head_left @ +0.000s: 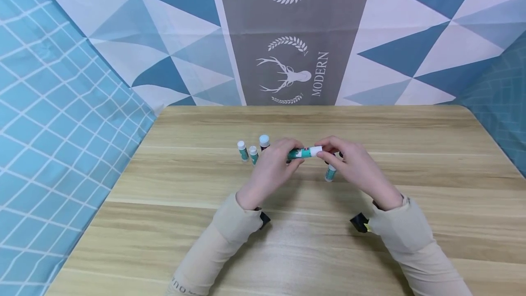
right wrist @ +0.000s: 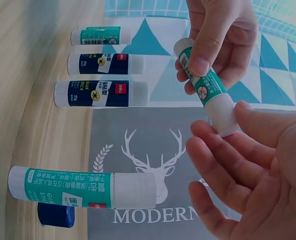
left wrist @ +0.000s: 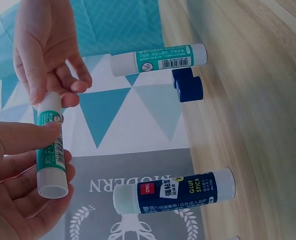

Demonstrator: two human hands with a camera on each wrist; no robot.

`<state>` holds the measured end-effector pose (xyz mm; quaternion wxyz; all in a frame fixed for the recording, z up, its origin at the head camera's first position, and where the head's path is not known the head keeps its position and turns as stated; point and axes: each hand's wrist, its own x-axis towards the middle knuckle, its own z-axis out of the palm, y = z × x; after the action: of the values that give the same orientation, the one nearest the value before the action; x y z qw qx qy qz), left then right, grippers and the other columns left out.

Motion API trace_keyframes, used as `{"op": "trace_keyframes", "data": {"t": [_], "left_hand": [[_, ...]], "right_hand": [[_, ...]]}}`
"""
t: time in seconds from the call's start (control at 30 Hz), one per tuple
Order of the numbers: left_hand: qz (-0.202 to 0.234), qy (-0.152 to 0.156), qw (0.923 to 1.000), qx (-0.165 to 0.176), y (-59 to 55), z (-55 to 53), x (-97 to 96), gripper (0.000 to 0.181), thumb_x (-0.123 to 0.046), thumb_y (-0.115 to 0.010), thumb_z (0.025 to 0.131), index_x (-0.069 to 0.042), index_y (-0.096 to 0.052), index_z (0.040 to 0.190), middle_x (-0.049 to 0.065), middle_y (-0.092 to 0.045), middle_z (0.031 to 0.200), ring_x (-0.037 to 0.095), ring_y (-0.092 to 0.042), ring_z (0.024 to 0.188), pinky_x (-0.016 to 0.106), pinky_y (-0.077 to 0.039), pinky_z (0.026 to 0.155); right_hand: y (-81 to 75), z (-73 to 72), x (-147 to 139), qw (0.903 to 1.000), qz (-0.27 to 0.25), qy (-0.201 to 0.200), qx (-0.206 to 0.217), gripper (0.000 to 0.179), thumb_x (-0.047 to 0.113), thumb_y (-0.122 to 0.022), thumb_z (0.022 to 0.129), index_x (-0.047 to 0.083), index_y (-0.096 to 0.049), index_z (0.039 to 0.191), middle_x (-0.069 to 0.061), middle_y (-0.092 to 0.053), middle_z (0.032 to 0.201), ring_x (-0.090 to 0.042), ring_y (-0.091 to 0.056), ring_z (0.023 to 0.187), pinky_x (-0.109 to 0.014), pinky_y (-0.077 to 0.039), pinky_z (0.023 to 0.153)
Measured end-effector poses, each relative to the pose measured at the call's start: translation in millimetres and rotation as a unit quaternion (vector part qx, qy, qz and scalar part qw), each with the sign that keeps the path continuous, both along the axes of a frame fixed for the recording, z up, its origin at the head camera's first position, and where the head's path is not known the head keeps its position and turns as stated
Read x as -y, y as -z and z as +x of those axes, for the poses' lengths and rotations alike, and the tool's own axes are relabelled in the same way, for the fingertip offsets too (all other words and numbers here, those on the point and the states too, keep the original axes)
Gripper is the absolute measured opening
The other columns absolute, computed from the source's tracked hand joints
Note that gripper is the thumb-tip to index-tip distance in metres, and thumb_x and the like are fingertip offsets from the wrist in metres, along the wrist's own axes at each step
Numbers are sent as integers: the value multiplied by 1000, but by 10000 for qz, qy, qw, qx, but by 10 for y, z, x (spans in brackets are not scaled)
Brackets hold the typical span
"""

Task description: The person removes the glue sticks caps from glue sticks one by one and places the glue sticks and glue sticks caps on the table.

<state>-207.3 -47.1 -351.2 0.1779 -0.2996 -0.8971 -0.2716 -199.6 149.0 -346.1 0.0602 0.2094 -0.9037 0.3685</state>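
In the head view my left hand [head_left: 273, 159] grips the green-labelled body of a glue stick [head_left: 305, 152], held sideways above the table. My right hand [head_left: 349, 161] pinches the white cap at its other end between thumb and fingertips. The right wrist view shows the left thumb lying along the label, while the right thumb and fingers are at the white cap [right wrist: 221, 115]. Close below the right hand another green glue stick [head_left: 330, 172] stands upright on the table. A dark blue cap-like piece [right wrist: 57, 215] is beside it, partly hidden.
Left of the left hand, several glue sticks stand upright, among them a green one [head_left: 243, 151] and a dark blue one [right wrist: 103, 93]. They stand on a wooden table [head_left: 185, 172]. Behind its far edge hangs a patterned cloth [head_left: 283, 31].
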Motion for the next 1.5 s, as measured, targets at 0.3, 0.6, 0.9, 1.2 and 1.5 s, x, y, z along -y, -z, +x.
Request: {"op": "trace_keyframes", "data": {"t": [0.3,0.6,0.9,1.2,1.5], "left_hand": [[-64,-1,10000,57,-21,19,5,17,-14,-70,79,-9,-64,95,1,-65,89,9,-56,76,22,-48,69],[-234,-32,9997,15,-33,36,11,17,-14,-70,79,-9,-64,95,1,-66,88,9,-55,72,22,-47,65],[-180,-58,9998,8,-59,51,16,19,-13,-71,79,-8,-64,96,2,-66,89,10,-57,74,23,-48,67],[-225,-78,9997,109,-70,51,34,19,-15,-69,80,-10,-64,97,0,-67,91,8,-56,74,21,-48,67],[-155,-26,9996,218,-89,56,40,19,-15,-69,80,-10,-65,97,0,-67,91,8,-54,71,19,-46,64]], "right_hand": [[8,5,-7,9999,69,-33,-113,22,23,-58,89,11,-61,107,1,-67,90,-11,-54,67,-25,-43,58],[8,19,-7,9999,64,-74,-91,22,25,-58,89,12,-62,106,1,-66,89,-11,-53,66,-24,-41,55],[-1,29,-1,9998,-8,-51,-183,22,21,-62,86,12,-62,106,0,-66,87,-13,-54,70,-23,-41,53],[-6,22,-10,9996,-74,-105,-242,23,22,-62,85,11,-62,106,-1,-66,88,-13,-56,74,-23,-41,51],[-10,19,-15,9984,-112,-162,-537,23,12,-67,81,9,-62,104,-3,-67,88,-14,-57,79,-22,-37,46]]}}
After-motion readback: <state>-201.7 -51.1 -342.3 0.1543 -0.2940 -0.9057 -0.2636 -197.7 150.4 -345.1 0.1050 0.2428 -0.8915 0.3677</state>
